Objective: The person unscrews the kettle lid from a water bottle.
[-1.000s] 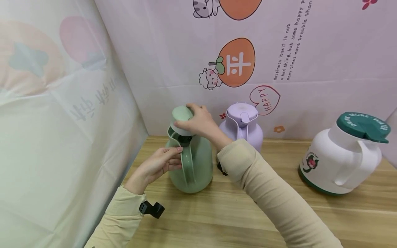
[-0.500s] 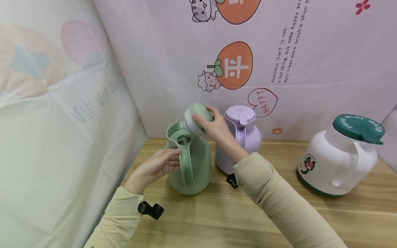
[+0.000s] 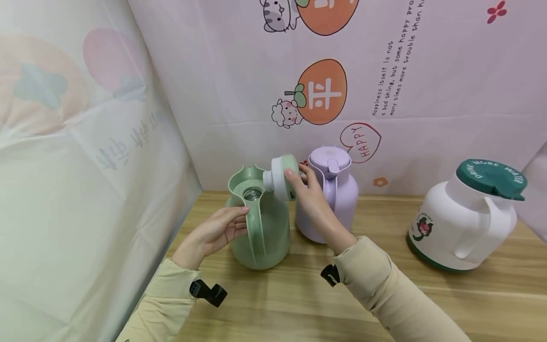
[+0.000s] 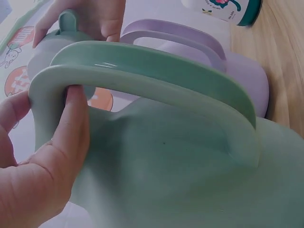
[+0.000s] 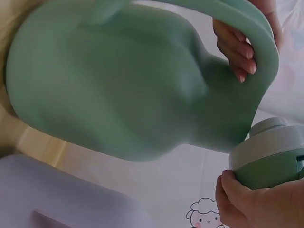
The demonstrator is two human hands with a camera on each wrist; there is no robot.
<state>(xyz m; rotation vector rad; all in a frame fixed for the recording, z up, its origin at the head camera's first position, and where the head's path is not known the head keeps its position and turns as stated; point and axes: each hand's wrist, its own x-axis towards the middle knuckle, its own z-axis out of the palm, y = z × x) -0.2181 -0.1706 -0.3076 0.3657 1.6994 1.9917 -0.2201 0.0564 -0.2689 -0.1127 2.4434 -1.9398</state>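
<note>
A green thermos jug (image 3: pixel 273 232) stands upright on the wooden table, its mouth uncovered and the round inner opening showing. My left hand (image 3: pixel 220 232) pinches the top of its handle (image 4: pixel 142 88), thumb on one side and fingers on the other. Just right of the mouth, my right hand (image 3: pixel 314 199) grips the jug's lid (image 3: pixel 283 178), green on top with a white threaded underside. The lid is tipped on its side, the white end facing the jug. In the right wrist view the lid (image 5: pixel 268 152) overlaps the jug's rim.
Close behind my right hand stands a lilac thermos jug (image 3: pixel 348 194) with its lid on. Farther right is a white jug (image 3: pixel 463 228) with a dark green lid. A printed cloth (image 3: pixel 239 95) hangs behind the table, and another (image 3: pixel 85 213) hangs at the left.
My right hand has lifted the lid off the jug's mouth, moved it right and tipped it sideways, baring the opening. The left hand stays at the handle.
</note>
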